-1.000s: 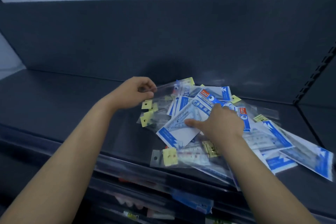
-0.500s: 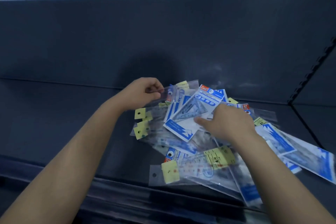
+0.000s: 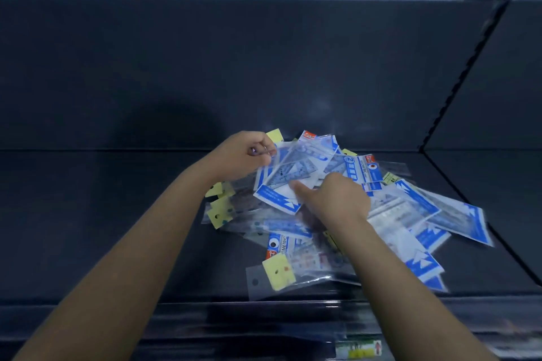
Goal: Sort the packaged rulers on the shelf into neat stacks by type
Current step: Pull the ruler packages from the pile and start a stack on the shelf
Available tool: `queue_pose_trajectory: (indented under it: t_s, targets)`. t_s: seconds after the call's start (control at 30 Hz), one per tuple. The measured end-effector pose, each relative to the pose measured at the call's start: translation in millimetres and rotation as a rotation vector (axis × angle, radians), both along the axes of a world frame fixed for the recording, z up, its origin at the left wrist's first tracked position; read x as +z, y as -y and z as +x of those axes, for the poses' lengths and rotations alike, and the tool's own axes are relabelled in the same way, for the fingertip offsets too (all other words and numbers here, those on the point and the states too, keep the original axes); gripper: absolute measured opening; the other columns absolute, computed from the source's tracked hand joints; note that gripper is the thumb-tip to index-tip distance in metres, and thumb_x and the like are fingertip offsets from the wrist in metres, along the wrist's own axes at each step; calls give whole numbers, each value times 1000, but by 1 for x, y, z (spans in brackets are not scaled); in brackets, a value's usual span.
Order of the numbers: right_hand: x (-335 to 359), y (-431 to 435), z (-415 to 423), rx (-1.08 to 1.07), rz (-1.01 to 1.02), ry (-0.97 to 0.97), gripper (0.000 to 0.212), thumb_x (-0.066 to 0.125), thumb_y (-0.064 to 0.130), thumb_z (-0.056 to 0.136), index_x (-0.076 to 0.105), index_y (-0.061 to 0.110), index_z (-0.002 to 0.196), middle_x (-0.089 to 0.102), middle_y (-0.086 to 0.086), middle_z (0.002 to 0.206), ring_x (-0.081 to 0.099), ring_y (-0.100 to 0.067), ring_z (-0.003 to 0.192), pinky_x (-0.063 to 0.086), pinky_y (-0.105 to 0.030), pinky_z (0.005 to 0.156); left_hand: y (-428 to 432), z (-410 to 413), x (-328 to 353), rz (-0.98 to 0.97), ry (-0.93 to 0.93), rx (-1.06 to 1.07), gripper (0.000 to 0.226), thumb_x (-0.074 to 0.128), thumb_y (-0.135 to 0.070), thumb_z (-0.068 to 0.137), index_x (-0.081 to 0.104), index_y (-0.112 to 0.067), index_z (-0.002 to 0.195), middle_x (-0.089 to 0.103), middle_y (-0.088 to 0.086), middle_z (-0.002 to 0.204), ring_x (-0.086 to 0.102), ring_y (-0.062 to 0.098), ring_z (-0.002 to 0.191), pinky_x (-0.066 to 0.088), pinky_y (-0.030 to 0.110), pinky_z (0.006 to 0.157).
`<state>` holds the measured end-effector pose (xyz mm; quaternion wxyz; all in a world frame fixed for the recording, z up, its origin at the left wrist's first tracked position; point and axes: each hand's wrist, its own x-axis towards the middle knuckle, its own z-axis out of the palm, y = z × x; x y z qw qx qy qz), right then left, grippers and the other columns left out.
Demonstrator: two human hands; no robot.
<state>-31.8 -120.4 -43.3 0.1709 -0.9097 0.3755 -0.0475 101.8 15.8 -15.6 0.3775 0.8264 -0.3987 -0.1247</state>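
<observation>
Above the pile [image 3: 416,214], left hand [image 3: 243,152] and right hand [image 3: 337,199] seemingly hold one packet [image 3: 278,187].

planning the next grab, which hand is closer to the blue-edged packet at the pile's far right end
Right. The right hand is mid-pile, left of the blue-edged packet; the left hand is farther left. Both pinch one lifted packet.

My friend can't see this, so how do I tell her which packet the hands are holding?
On the dark shelf lies a messy pile of ruler packets. At its back left, the left hand pinches one packet by its top edge while the right hand grips its bottom. It alone is tilted up off the pile, blue and white.
</observation>
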Motion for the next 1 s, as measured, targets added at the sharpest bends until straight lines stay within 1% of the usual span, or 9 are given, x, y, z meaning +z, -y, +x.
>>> queue_pose_trajectory:
  t_s: [0.17, 0.33, 0.4, 0.5, 0.57, 0.63, 0.77, 0.87, 1.0]
  targets:
    - [-8, 3, 7, -104, 235, 162, 30, 66, 43, 73, 57, 14, 73, 59, 0, 70, 59, -23, 71, 32, -24, 50, -4, -1, -2, -59, -39, 19, 10, 62, -9, 89, 68, -13, 97, 69, 0, 88, 66, 19, 90, 51, 36, 90]
    - [7, -10, 11, -150, 227, 144, 50, 65, 62, 75, 53, 15, 82, 60, -2, 82, 61, -25, 87, 39, -28, 64, -7, -3, -3, -136, -73, 20, 9, 62, -9, 90, 66, -12, 98, 67, -1, 87, 65, 19, 85, 53, 45, 90]
    - [8, -12, 15, -142, 250, 137, 42, 68, 53, 76, 53, 14, 85, 61, -1, 85, 62, -25, 87, 41, -28, 65, -10, -3, -5, -174, -73, 9, 9, 63, -8, 90, 67, -14, 96, 66, -1, 87, 64, 16, 84, 53, 45, 91]
    - [4, -9, 13, -129, 417, 298, 16, 66, 26, 76, 57, 13, 74, 66, -3, 71, 63, -24, 69, 49, -27, 60, -19, -3, -10, -215, -78, -12, 15, 64, -8, 90, 65, -23, 91, 66, -1, 89, 62, 14, 83, 53, 45, 91]
    - [5, -6, 4, -108, 493, 493, 21, 61, 17, 78, 50, 12, 60, 53, -2, 54, 50, -21, 53, 38, -25, 50, -24, -3, -13, -237, -86, -24, 17, 64, -8, 90, 65, -24, 90, 66, 2, 91, 62, 15, 83, 53, 43, 89]
    - [13, -2, -10, -110, 623, 698, 21, 59, 12, 81, 48, 11, 63, 44, -1, 52, 40, -16, 45, 33, -21, 44, -25, -5, -12, -272, -86, -29, 16, 63, -6, 90, 65, -23, 91, 66, 7, 93, 62, 18, 84, 53, 42, 87]
    - [30, 18, -43, -120, 930, 767, 25, 52, -1, 84, 45, 12, 65, 47, -3, 54, 45, -15, 44, 33, -20, 44, -12, -13, -5, -341, -120, -41, 20, 61, -2, 91, 64, -21, 88, 62, 2, 87, 57, 18, 76, 52, 40, 78]
    - [32, 42, -64, -107, 839, 658, 28, 54, -8, 84, 45, 15, 71, 48, -7, 68, 43, -18, 52, 30, -26, 50, 6, -25, 0, -331, -121, -62, 20, 61, -2, 90, 63, -22, 86, 60, 2, 84, 55, 20, 72, 48, 34, 68]
    - [45, 74, -92, -133, 527, 595, 27, 57, -3, 80, 56, 14, 101, 62, -7, 99, 57, -21, 77, 43, -27, 63, 37, -47, 5, -322, -118, -119, 19, 61, -2, 90, 63, -20, 87, 59, 1, 82, 53, 18, 71, 47, 32, 68]
